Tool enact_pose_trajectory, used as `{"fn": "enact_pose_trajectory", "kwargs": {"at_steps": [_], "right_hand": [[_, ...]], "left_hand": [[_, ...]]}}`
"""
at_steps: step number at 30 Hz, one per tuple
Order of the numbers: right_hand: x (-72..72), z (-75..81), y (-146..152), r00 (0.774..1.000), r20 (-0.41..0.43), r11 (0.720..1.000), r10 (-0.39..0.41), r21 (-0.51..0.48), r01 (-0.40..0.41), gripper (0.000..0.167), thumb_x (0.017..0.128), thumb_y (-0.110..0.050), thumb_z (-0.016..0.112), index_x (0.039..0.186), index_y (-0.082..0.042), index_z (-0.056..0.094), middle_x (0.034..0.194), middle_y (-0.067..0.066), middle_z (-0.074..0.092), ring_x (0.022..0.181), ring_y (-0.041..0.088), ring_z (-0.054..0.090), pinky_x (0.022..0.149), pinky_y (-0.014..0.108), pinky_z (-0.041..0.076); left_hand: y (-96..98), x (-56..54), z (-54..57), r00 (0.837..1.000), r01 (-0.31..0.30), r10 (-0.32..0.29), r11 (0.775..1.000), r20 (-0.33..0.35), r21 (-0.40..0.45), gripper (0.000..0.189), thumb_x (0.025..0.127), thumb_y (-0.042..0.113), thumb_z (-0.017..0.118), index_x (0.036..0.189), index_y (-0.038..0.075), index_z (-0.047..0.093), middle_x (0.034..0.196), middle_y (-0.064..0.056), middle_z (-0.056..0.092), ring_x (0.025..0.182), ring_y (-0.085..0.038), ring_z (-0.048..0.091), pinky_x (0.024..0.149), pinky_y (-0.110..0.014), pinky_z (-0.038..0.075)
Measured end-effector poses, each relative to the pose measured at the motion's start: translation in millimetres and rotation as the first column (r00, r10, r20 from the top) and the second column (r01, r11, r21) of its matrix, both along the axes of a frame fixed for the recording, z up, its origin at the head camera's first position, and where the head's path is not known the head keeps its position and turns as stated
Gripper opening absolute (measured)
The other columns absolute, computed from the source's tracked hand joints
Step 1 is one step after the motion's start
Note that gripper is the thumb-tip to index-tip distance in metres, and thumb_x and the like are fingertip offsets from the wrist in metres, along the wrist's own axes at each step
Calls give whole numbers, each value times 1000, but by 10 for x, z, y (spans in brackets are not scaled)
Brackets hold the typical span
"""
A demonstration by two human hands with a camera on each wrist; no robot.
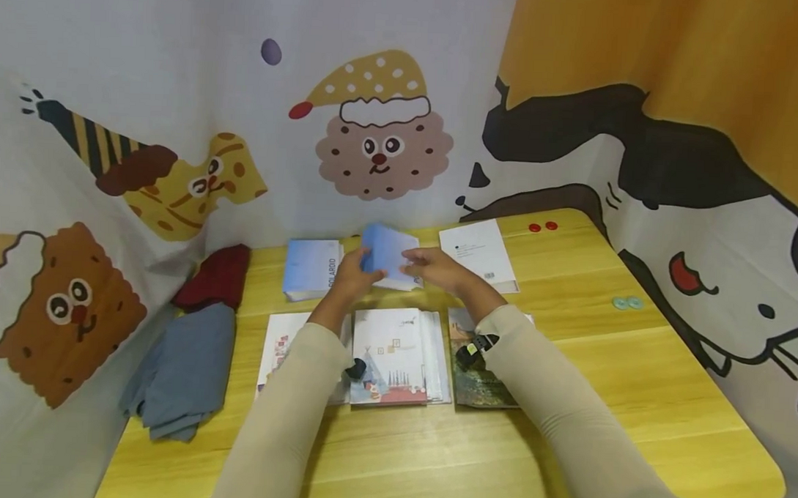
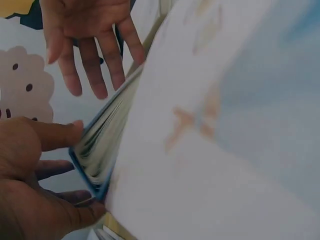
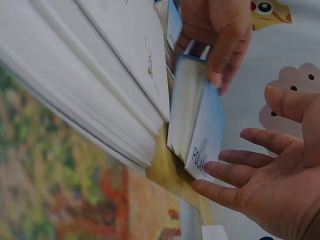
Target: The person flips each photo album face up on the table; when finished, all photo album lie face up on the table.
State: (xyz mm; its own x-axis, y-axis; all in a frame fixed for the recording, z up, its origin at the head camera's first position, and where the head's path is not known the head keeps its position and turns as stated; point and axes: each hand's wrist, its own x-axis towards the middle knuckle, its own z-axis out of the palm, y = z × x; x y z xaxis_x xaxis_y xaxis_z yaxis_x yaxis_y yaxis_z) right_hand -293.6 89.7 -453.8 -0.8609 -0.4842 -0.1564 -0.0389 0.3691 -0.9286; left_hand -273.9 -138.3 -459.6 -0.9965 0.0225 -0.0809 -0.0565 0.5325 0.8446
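Note:
My left hand (image 1: 353, 280) grips one end of a thick blue-and-white book (image 1: 390, 257) marked "POLAR..." above the back of the table. In the left wrist view, that hand's fingers and thumb lie around the end of the book, with its page edges (image 2: 111, 130) showing. At the book's other end is my right hand (image 1: 441, 269), its fingers spread and fairly straight in the right wrist view. Those fingertips lie at the lettered corner; whether they touch is hard to tell. A similar book (image 1: 311, 266) marked "POLAROID" lies to the left.
A white book (image 1: 478, 252) lies back right. In front are illustrated books (image 1: 390, 351) in the middle, another (image 1: 280, 336) at left and a dark-covered one (image 1: 483, 387) at right, partly under my arms. Grey cloth (image 1: 187, 366), maroon cloth (image 1: 216, 279), red discs (image 1: 543, 227) and pale green discs (image 1: 627, 304) also lie there.

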Motion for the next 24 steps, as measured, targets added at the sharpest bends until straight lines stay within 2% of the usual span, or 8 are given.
{"fn": "enact_pose_trajectory", "kwargs": {"at_steps": [3, 7, 10, 13, 18, 24], "right_hand": [[-7, -11, 27, 1000, 1, 999, 18, 39, -18, 67, 110, -35, 65, 168, -8, 43, 176, 12, 42, 164, 36, 39, 135, 55, 32], [-8, 15, 61, 999, -5, 998, 39, 54, -38, 67, 111, -36, 63, 169, -9, 41, 176, 13, 42, 163, 38, 40, 134, 58, 32], [-18, 55, 107, 999, -16, 997, 47, 67, -46, 68, 111, -38, 64, 169, -10, 41, 176, 14, 41, 164, 37, 39, 134, 59, 32], [-40, 110, 170, 998, -36, 995, 51, 82, -48, 69, 111, -39, 63, 169, -10, 41, 177, 14, 39, 166, 37, 35, 134, 60, 31], [-100, 204, 340, 996, -82, 992, 14, 123, -4, 67, 112, -39, 61, 169, -10, 41, 178, 16, 37, 167, 39, 33, 135, 60, 29], [-161, 286, 660, 986, -143, 983, -81, 153, 102, 68, 112, -39, 62, 169, -9, 41, 180, 16, 32, 168, 40, 30, 136, 60, 27]], "left_hand": [[-57, -3, -17, 999, 33, -30, 997, 43, -64, 78, 102, 19, 77, 168, 1, 38, 174, -26, 39, 162, -46, 37, 136, -54, 29], [-93, -15, -50, 995, 64, -57, 995, 80, -83, 77, 105, 17, 73, 170, 3, 34, 175, -26, 36, 164, -46, 34, 137, -54, 26], [-95, -23, -77, 994, 88, -80, 990, 81, -106, 79, 105, 19, 72, 171, 4, 32, 176, -25, 35, 165, -45, 32, 137, -55, 25], [-67, -23, -76, 992, 124, -117, 980, 49, -155, 81, 105, 21, 73, 171, 2, 30, 176, -25, 33, 165, -45, 31, 138, -55, 24], [84, 5, 0, 986, 159, -166, 957, -8, -243, 83, 104, 22, 74, 172, 6, 30, 179, -24, 26, 167, -45, 25, 138, -55, 22], [427, 70, 75, 972, 214, -233, 926, -23, -310, 82, 105, 23, 74, 173, 9, 30, 181, -22, 22, 169, -45, 21, 138, -57, 23]]}}
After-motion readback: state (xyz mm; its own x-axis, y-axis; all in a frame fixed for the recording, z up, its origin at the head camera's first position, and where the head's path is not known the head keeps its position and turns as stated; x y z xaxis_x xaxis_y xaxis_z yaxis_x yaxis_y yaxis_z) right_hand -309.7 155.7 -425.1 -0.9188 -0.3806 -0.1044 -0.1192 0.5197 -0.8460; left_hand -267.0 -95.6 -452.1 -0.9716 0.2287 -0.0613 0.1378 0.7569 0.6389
